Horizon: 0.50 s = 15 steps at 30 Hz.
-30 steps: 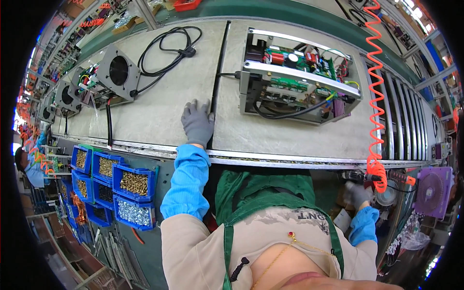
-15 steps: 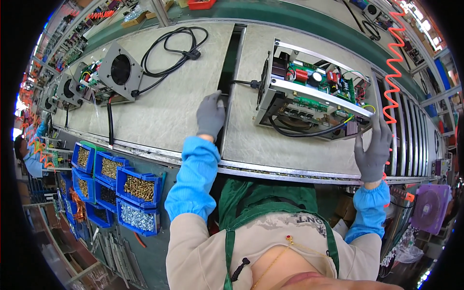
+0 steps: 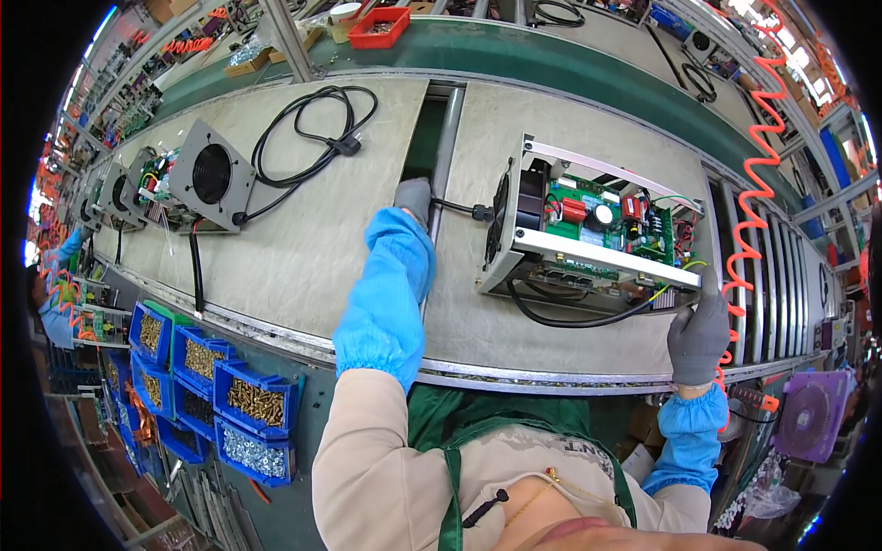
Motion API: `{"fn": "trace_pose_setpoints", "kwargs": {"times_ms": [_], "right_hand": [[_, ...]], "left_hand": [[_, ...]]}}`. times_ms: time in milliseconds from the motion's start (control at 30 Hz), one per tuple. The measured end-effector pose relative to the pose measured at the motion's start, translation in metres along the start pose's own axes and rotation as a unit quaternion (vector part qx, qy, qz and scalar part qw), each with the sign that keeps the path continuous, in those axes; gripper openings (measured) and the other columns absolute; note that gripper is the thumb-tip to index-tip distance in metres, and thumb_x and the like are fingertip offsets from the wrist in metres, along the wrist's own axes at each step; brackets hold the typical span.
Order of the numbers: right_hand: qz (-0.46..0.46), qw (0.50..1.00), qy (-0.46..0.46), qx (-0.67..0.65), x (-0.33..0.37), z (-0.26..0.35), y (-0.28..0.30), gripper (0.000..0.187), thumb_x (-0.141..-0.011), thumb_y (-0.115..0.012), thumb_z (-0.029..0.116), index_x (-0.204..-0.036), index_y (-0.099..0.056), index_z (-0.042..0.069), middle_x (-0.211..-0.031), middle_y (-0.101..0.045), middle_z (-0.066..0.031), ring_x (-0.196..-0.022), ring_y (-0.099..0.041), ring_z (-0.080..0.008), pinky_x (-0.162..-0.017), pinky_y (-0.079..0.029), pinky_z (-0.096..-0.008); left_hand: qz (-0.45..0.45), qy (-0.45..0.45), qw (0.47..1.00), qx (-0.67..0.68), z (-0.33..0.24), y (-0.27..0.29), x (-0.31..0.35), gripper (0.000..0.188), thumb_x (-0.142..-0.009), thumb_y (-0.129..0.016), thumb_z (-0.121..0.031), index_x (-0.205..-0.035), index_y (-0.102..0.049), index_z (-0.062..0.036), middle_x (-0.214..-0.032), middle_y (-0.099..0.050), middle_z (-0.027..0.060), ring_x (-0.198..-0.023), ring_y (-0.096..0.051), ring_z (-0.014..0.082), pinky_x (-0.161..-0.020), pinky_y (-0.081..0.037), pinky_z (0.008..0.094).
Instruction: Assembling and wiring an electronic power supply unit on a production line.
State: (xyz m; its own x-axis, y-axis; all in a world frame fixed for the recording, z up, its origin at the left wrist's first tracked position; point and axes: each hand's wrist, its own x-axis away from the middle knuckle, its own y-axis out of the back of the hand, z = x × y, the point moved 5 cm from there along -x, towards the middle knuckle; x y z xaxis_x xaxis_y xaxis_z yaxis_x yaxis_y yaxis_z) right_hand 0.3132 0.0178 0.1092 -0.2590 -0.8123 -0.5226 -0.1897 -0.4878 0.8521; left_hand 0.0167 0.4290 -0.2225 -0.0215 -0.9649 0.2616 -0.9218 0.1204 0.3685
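An open metal-framed chassis [image 3: 602,254] holding green circuit boards, red components and a black fan stands on the right-hand board. Out of its left end runs a black power cable [image 3: 457,207] to my left hand [image 3: 415,198]. That hand is curled around the cable at the gap between the two boards, its fingertips partly hidden. My right hand [image 3: 698,338] rests against the chassis's near right corner with fingers stretched along the end and thumb apart. Both hands wear grey gloves. A looped black cable hangs along the chassis's near side.
More fan units [image 3: 209,174] stand on the left board beside a coiled cable with plug [image 3: 346,145]. Blue bins [image 3: 250,450] of screws and small hardware sit at lower left. Metal rollers [image 3: 779,285] and a coiled red hose [image 3: 755,197] are at the right.
My left hand has moved to the gap and closed round the cable. My right hand has settled lower against the chassis corner. The whole view has shifted, with the table lower in it.
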Motion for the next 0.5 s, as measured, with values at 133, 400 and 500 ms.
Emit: {"fn": "trace_pose_setpoints", "kwargs": {"times_ms": [133,400,500], "right_hand": [[0.022,0.997,-0.068,0.005,0.007,-0.02,-0.005,0.065,-0.069,-0.052,-0.007,-0.132,-0.045,0.004,-0.105,-0.056,-0.0204,-0.094,-0.056,-0.0366,-0.078,-0.047,-0.0432],[-0.006,0.98,0.043,-0.196,-0.077,0.008,0.069,0.042,-0.071,-0.053,-0.005,-0.112,-0.061,0.003,-0.116,-0.057,-0.0159,-0.104,-0.057,-0.0312,-0.087,-0.046,-0.0364],[0.074,0.946,0.192,-0.25,-0.111,0.083,0.073,0.038,-0.071,-0.06,-0.001,-0.109,-0.062,0.005,-0.099,-0.063,-0.0143,-0.094,-0.06,-0.0317,-0.078,-0.048,-0.0359]], "left_hand": [[0.013,-0.14,0.989,0.045,-0.111,0.016,0.059,0.026,-0.085,-0.054,-0.007,-0.107,-0.064,0.0005,-0.096,-0.067,0.0094,-0.087,-0.064,0.0183,-0.078,-0.049,0.029],[0.219,-0.474,0.853,0.005,-0.202,0.023,0.244,0.033,-0.073,-0.054,0.01,-0.102,-0.062,-0.0051,-0.099,-0.062,0.0101,-0.095,-0.061,0.0277,-0.083,-0.05,0.0341],[0.201,-0.524,0.825,-0.068,-0.205,0.017,0.286,0.035,-0.068,-0.054,0.01,-0.096,-0.062,-0.0089,-0.096,-0.061,0.011,-0.087,-0.059,0.0332,-0.076,-0.05,0.0385]]}}
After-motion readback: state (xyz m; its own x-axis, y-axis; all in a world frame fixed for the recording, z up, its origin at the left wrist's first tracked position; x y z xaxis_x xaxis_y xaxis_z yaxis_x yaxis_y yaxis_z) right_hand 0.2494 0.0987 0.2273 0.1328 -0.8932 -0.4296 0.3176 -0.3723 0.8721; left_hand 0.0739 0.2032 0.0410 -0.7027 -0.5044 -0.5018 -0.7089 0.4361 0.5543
